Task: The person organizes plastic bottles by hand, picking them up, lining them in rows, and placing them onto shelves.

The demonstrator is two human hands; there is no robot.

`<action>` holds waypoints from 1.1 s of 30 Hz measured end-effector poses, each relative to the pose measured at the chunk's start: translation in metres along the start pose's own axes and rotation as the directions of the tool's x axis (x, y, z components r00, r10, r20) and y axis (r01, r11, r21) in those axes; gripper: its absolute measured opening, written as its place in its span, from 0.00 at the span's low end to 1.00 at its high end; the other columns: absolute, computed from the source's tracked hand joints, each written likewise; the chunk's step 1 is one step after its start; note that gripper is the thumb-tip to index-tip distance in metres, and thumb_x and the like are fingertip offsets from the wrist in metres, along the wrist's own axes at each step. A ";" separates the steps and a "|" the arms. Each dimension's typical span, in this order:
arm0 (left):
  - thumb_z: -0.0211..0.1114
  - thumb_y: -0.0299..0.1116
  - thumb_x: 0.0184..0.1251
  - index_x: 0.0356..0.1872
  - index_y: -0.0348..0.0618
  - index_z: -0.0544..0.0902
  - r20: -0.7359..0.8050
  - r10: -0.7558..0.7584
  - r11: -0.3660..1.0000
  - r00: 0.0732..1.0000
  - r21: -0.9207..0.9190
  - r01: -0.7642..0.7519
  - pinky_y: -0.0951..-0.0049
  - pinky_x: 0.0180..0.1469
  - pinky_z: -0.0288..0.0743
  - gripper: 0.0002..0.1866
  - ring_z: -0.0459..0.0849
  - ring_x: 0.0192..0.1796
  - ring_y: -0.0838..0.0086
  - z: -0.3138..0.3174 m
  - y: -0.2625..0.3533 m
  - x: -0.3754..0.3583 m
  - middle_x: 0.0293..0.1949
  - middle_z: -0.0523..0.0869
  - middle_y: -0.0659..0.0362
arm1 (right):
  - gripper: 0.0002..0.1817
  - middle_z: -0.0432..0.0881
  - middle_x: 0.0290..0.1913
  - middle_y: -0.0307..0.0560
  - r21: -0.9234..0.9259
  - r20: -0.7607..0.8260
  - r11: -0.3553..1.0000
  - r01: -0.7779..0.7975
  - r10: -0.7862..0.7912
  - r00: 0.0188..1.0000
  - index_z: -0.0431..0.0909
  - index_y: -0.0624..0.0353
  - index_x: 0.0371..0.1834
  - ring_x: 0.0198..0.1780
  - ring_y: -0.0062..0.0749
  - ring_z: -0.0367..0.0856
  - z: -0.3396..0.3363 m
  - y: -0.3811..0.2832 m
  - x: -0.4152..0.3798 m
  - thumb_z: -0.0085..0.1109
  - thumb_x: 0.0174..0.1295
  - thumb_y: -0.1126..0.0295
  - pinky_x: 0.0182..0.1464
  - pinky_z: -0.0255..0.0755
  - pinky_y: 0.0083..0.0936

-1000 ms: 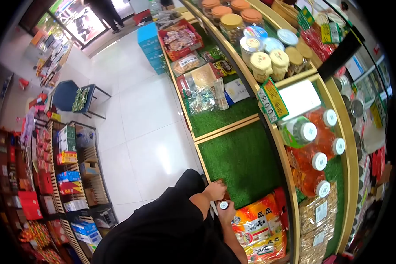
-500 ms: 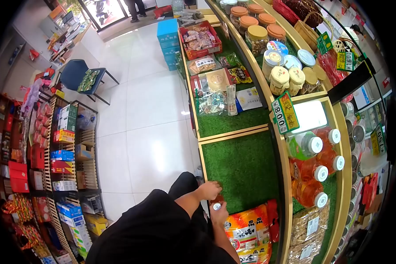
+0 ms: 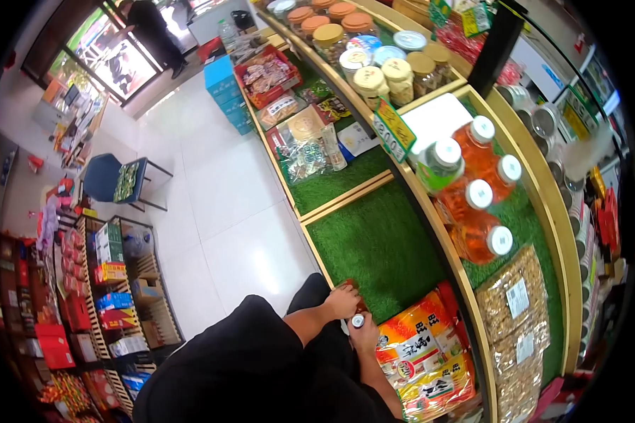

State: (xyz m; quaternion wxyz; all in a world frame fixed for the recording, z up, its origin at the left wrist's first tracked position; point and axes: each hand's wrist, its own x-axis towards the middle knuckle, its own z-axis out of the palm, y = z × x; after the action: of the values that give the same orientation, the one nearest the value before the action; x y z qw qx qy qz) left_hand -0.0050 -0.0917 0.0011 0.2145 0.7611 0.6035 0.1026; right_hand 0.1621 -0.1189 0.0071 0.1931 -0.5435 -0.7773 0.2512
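Note:
A small bottle (image 3: 360, 307) with a white cap and reddish-brown body is between my hands, low over the near edge of the green-lined shelf. My right hand (image 3: 364, 337) is closed around it just below the cap. My left hand (image 3: 342, 302) is curled against its far side, where a bit of reddish-brown shows past the fingers. Much of the bottle is hidden by my fingers. To the right of my right hand lie orange and yellow snack bags (image 3: 425, 345). Green turf (image 3: 374, 247) lines the compartment beyond my hands.
Orange-filled bottles (image 3: 476, 194) with white caps stand on the raised shelf to the right, near flat packs (image 3: 518, 303). Jars (image 3: 370, 81) and a red snack box (image 3: 264, 74) are farther off. A chair (image 3: 123, 180) and a stocked rack (image 3: 116, 282) stand left. A person (image 3: 153, 35) is by the doorway.
My view has turned, so the shelves appear tilted and the person by the doorway shows more fully. Both hands stay together at the bottle, slightly farther right and higher in view.

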 end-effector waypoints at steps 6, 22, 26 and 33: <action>0.63 0.41 0.55 0.43 0.40 0.85 0.332 -0.182 0.983 0.926 0.032 0.182 0.56 0.57 0.76 0.18 0.80 0.56 0.55 -0.022 0.007 0.043 0.49 0.83 0.47 | 0.21 0.84 0.28 0.56 -0.060 0.108 0.991 -0.123 0.129 0.986 0.75 0.53 0.41 0.30 0.56 0.83 -0.011 -0.019 0.011 0.71 0.53 0.53 0.32 0.76 0.48; 0.61 0.43 0.60 0.54 0.38 0.79 0.377 -0.325 0.946 0.868 0.133 0.296 0.54 0.56 0.77 0.25 0.78 0.58 0.48 -0.036 0.017 0.041 0.55 0.79 0.43 | 0.19 0.85 0.32 0.53 0.058 -0.002 0.987 -0.149 0.149 0.989 0.76 0.51 0.43 0.32 0.54 0.84 -0.008 -0.020 0.003 0.67 0.56 0.52 0.35 0.77 0.48; 0.61 0.43 0.59 0.51 0.37 0.81 0.369 -0.271 0.962 0.889 0.141 0.235 0.53 0.56 0.76 0.23 0.79 0.58 0.49 -0.033 0.009 0.045 0.53 0.81 0.44 | 0.19 0.84 0.29 0.53 -0.009 0.048 0.994 -0.107 0.107 0.993 0.75 0.52 0.40 0.29 0.52 0.84 -0.002 -0.016 0.012 0.68 0.55 0.53 0.32 0.77 0.47; 0.60 0.40 0.58 0.49 0.38 0.83 0.236 -0.216 0.976 0.947 0.088 0.201 0.56 0.61 0.71 0.21 0.77 0.59 0.52 -0.026 0.011 0.029 0.53 0.81 0.45 | 0.21 0.83 0.27 0.54 0.021 -0.030 0.996 -0.087 0.087 0.996 0.75 0.53 0.39 0.29 0.55 0.83 -0.009 -0.023 0.008 0.73 0.51 0.54 0.33 0.76 0.47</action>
State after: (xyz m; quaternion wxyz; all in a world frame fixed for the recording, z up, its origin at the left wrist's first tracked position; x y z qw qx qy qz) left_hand 0.0014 -0.0607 0.0259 0.2728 0.7061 0.6526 -0.0339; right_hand 0.1471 -0.1164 0.0283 0.1995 -0.5787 -0.7473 0.2586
